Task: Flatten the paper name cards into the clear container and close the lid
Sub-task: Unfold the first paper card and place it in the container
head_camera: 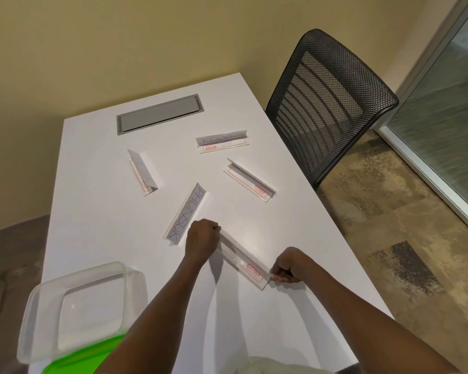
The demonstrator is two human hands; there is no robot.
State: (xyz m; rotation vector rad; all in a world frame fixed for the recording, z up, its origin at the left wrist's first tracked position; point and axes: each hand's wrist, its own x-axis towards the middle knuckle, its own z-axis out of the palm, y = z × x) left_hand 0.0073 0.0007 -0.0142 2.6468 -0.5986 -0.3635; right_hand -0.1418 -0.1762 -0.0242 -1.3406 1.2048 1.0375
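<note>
I hold 1 name card (242, 261) by its 2 ends, just right of the clear container (81, 300). My left hand (202, 240) pinches the far end and my right hand (288, 265) pinches the near end, so the long card runs between them. It looks see-through with a red mark, folded like a tent. I think I must press it flat next. 4 more cards, like the PHUNSUK card (185, 214), stand farther from the container. The green lid (84, 357) lies under it.
</note>
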